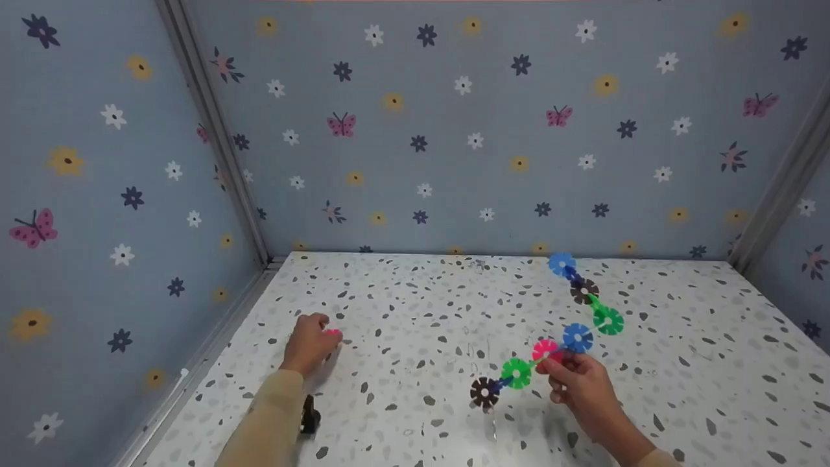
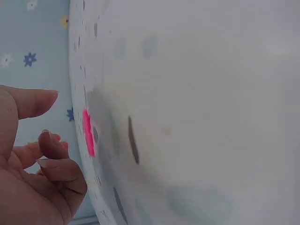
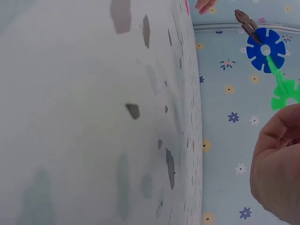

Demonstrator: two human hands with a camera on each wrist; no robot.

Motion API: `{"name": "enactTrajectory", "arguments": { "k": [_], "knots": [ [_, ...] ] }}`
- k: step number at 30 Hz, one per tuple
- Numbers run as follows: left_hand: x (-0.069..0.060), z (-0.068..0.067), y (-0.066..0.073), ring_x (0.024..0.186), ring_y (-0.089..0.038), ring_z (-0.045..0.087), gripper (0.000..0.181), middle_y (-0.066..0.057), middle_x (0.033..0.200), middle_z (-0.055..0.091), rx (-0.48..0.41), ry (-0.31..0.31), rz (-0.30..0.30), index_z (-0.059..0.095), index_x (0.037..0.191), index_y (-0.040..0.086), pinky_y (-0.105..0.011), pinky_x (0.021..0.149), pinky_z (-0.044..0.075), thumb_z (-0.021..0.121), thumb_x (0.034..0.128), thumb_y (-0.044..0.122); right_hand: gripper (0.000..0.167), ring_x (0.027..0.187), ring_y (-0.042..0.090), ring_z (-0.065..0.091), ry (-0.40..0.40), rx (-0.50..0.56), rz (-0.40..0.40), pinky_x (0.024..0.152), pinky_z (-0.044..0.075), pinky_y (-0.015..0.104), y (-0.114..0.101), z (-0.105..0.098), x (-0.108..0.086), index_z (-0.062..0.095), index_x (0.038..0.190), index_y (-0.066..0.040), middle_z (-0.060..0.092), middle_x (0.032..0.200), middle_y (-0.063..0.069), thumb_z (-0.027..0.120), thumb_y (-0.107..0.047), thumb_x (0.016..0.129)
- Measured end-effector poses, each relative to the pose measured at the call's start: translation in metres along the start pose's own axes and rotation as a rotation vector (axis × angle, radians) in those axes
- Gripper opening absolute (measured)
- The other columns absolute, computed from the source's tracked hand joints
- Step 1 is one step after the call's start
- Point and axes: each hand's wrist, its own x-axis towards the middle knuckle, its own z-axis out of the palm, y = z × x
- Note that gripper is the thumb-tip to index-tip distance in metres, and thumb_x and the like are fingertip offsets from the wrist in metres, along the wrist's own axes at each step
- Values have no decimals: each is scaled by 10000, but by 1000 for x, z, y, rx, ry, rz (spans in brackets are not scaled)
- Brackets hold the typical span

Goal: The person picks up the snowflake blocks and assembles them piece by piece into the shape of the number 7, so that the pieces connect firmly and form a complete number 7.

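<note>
My right hand [image 1: 587,389] pinches a chain of notched plastic snowflake discs, held above the table, near its pink disc [image 1: 546,351]. The chain runs from a brown disc [image 1: 485,393] at the near end to a light blue disc [image 1: 562,264] at the far end, with green, blue and brown ones between. In the right wrist view, a dark blue disc [image 3: 266,50] links to a green one beside the hand [image 3: 279,164]. My left hand [image 1: 310,344] is over a loose pink disc [image 2: 88,133] on the table, thumb and fingers apart around it.
The white speckled table [image 1: 402,311] meets a flowered blue back wall [image 1: 441,181] and a similar left side wall [image 1: 84,279]. A small black object [image 1: 310,415] shows beside the left sleeve.
</note>
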Motion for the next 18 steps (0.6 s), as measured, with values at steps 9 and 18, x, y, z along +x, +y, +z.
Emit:
{"name": "enactTrajectory", "arguments": {
  "k": [9,18],
  "knots": [
    [-45,-48,55,873,-284,576,546,-237,1185,618,39,-106,-222,566,1253,-113,-483,835,490,714,886,265,203,690,172,451,91,76,85,534,433,264,11,8,2,521,1133,31,663,909,117,614,-53,974],
    [-45,-45,54,893,-286,568,433,-149,1021,621,45,-109,-211,615,1133,-34,-465,808,467,785,836,233,226,693,176,460,96,75,124,551,435,274,15,9,1,504,1148,32,658,918,131,614,-53,970]
  ]
}}
